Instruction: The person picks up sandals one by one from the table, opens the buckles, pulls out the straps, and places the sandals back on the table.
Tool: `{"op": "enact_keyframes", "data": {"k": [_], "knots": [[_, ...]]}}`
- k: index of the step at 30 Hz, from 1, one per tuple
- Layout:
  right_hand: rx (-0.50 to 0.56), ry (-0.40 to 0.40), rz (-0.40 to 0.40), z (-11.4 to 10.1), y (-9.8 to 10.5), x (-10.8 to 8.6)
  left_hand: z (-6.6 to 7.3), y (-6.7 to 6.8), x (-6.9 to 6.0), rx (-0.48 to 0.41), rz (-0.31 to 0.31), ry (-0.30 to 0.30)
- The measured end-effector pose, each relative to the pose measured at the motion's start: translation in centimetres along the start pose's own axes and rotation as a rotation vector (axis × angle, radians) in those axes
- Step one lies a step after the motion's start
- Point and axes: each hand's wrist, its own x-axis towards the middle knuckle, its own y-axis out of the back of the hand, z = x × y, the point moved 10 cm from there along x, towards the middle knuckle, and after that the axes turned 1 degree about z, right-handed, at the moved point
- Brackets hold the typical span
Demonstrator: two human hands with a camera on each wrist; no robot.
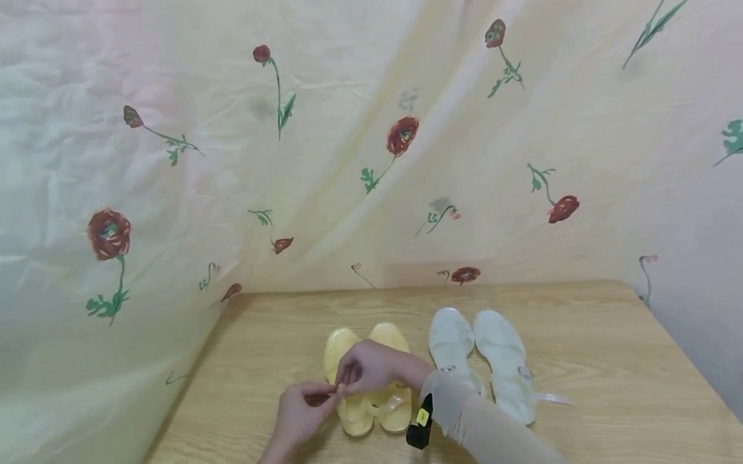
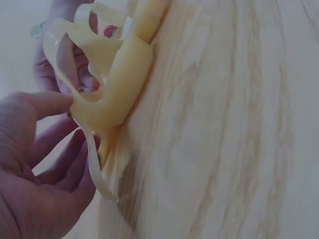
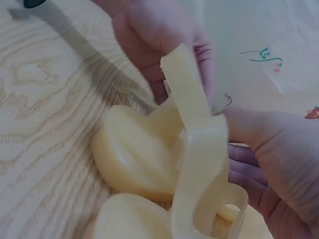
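A pair of pale yellow jelly sandals lies on the table, the left sandal (image 1: 339, 344) beside the right sandal (image 1: 388, 334). My left hand (image 1: 303, 415) pinches the ankle strap at the left sandal's outer side, and the strap's loose end (image 2: 93, 167) hangs below its fingers. From above, my right hand (image 1: 372, 368) pinches the same strap, its fingertips meeting the left ones. The right wrist view shows the raised strap (image 3: 187, 89) between both hands. A small buckle is mostly hidden by the fingers. The right sandal's strap (image 1: 393, 405) crosses its heel.
Two whitish clear sandals stand to the right, one (image 1: 449, 328) next to the other (image 1: 504, 353), whose strap end sticks out rightward. Beneath everything is a wood-grain table (image 1: 610, 380). Flower-printed cloth (image 1: 338, 154) hangs behind it and at both sides.
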Motion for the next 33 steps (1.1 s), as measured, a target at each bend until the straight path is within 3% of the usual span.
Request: {"op": "enact_keyframes", "data": {"k": [5, 12, 17, 22, 33], "knots": [[0.001, 0.025, 0.006, -0.3, 0.3, -0.1, -0.2, -0.2, 0.0, -0.032, -0.034, 0.046], [-0.052, 0.009, 0.014, -0.5, -0.1, -0.4, 0.2, -0.9, 0.4, -0.035, -0.104, 0.051], [-0.079, 0.003, 0.024, -0.5, -0.5, -0.9, -0.1, -0.8, 0.7, -0.018, -0.091, 0.083], [-0.020, -0.029, 0.066, 0.2, -0.4, -1.2, -0.3, -0.6, 0.9, -0.011, -0.069, 0.080], [0.070, -0.031, 0.085, 0.2, 0.3, -0.9, -1.2, -0.7, 0.7, -0.094, -0.071, 0.113]]}}
